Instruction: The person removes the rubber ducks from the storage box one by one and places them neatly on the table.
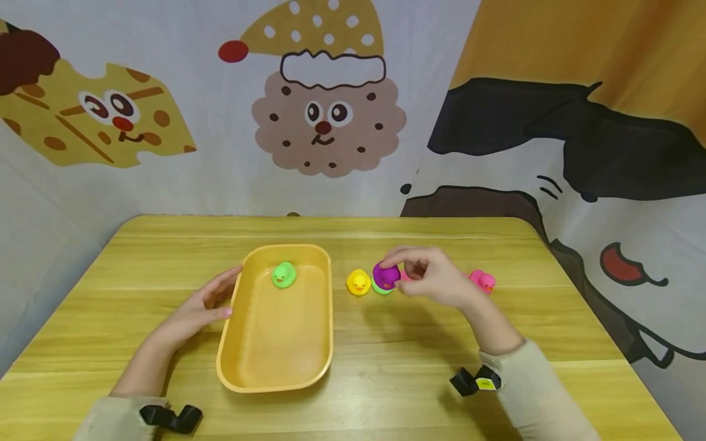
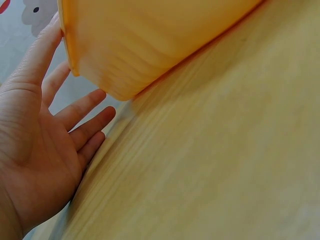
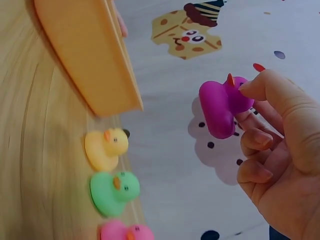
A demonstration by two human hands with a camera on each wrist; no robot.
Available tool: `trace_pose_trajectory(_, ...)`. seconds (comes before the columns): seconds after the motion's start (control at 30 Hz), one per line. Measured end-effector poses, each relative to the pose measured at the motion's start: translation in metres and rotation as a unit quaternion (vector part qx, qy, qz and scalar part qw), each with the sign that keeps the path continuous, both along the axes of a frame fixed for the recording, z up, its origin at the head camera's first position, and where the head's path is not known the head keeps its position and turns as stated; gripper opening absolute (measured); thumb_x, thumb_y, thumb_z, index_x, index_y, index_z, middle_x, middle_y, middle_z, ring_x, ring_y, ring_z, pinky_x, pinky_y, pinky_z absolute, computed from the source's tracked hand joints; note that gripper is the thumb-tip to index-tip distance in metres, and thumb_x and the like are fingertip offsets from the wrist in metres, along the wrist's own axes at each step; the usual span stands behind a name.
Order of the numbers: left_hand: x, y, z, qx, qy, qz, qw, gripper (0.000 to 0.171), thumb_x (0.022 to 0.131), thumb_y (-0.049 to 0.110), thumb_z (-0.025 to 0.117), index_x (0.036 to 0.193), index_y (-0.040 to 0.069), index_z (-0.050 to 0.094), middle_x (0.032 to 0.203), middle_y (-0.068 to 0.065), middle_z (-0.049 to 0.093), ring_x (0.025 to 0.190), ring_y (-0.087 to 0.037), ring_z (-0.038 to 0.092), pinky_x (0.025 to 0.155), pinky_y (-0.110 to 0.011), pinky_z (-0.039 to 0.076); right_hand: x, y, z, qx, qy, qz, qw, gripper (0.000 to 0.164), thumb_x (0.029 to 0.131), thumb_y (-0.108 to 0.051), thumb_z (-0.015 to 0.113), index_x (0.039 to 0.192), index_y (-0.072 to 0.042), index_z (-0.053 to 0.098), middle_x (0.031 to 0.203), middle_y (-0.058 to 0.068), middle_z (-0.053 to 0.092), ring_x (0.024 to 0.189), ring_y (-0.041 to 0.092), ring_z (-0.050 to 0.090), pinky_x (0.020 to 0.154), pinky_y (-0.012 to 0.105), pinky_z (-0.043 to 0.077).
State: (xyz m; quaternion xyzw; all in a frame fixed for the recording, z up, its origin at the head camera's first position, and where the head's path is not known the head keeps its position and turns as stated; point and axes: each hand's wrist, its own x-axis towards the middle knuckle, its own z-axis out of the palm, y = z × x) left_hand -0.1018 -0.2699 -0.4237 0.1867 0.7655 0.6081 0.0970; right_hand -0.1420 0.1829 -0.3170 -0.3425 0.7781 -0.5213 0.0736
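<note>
My right hand (image 1: 432, 275) pinches a purple rubber duck (image 3: 225, 107) between thumb and fingertips, raised above the table. In the head view the purple duck partly covers a green rubber duck (image 1: 382, 289) standing on the table. A yellow rubber duck (image 1: 358, 282) sits just left of it, and a pink duck (image 3: 127, 230) is partly hidden by my right hand. Beside the yellow-orange plastic tray (image 1: 276, 388), my left hand (image 1: 195, 309) touches its left side with fingers spread and loosely extended. Inside the tray, near its far end, is another green duck (image 1: 284, 275).
Another pink duck (image 1: 483, 281) stands on the table to the right, beyond my right wrist. The wood-grain table (image 1: 386, 392) meets a cartoon-printed cloth (image 1: 220, 184) at its far edge. Each wrist wears a black strap mount.
</note>
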Motion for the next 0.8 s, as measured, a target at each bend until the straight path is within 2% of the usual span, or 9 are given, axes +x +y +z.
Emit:
trace_pose_trajectory(0.13,0.0,0.0,0.001,-0.001,-0.004,0.002,1.0,0.073,0.093,0.004,0.061,0.153,0.014,0.023,0.151,-0.025,0.025,0.126,-0.001,0.037,0.095,-0.016,0.034,-0.003,0.011,-0.001,0.001,0.001,0.011,1.0,0.03,0.076,0.007,0.071,0.105,-0.003,0.072,0.112,0.011,0.063,0.059,0.017,0.041,0.052,0.023,0.034)
trace_pose_trajectory(0.33,-0.001,-0.001,0.001,0.001,-0.005,0.001,1.0,0.073,0.093,0.004,0.061,0.154,0.014,0.022,0.151,-0.024,0.025,0.126,-0.001,0.037,0.095,-0.016,0.035,-0.006,0.029,-0.001,0.012,0.017,0.009,1.0,0.037,0.072,0.015,0.066,0.104,-0.001,0.072,0.111,0.013,0.063,0.056,0.015,0.04,0.049,0.024,0.033)
trace_pose_trajectory(0.47,-0.001,-0.001,0.001,0.003,-0.006,-0.001,1.0,0.073,0.093,0.004,0.061,0.154,0.014,0.022,0.151,-0.024,0.025,0.126,-0.002,0.037,0.096,-0.017,0.035,-0.007,0.042,-0.001,0.023,0.017,0.003,1.0,0.039,0.07,0.017,0.066,0.104,-0.002,0.071,0.11,0.013,0.063,0.057,0.015,0.04,0.049,0.024,0.033)
trace_pose_trajectory(0.8,-0.001,-0.001,0.002,-0.001,-0.011,0.001,0.9999,0.073,0.093,0.004,0.061,0.154,0.015,0.022,0.152,-0.023,0.024,0.127,-0.002,0.035,0.096,-0.016,0.034,-0.008,0.075,-0.001,0.04,0.011,-0.013,0.999,0.035,0.074,0.016,0.067,0.104,-0.002,0.071,0.111,0.015,0.062,0.059,0.017,0.041,0.05,0.026,0.035)
